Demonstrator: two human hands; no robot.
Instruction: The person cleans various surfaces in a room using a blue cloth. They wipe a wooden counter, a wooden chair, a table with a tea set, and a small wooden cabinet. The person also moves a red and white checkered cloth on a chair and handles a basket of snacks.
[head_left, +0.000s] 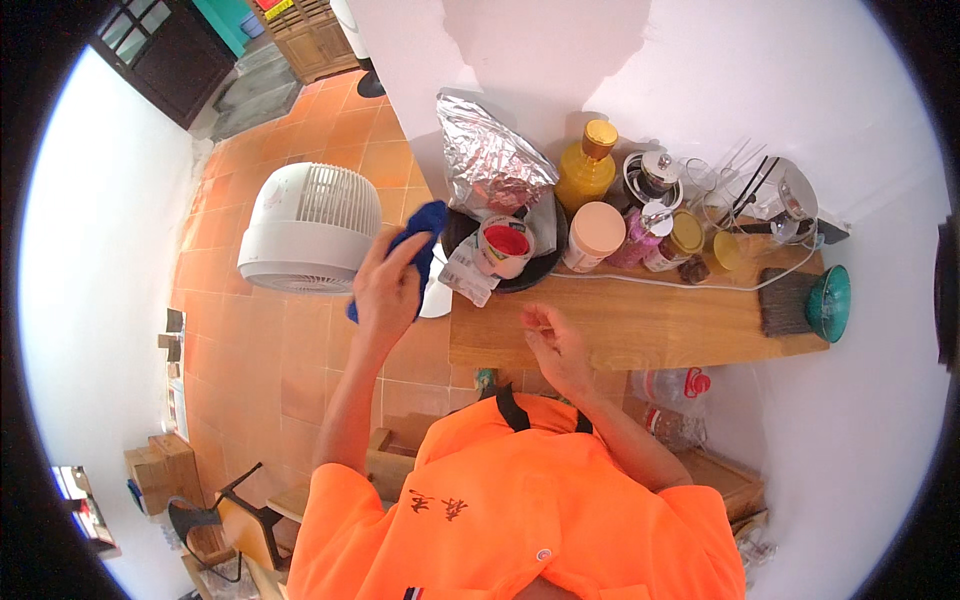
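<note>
A blue cloth is gripped in my left hand, beside a white fan that stands left of the table. My right hand hovers over the front edge of the wooden table, its fingers loosely curled and no object visible in them. Just beyond it a black bowl holds a roll of tape with a red inner ring, a blister pack and a crumpled silver foil bag.
Along the wall stand a yellow bottle, a pink-lidded jar, several small jars and a glass pot. A white cable crosses the table. A green bowl sits at its right end, plastic bottles below.
</note>
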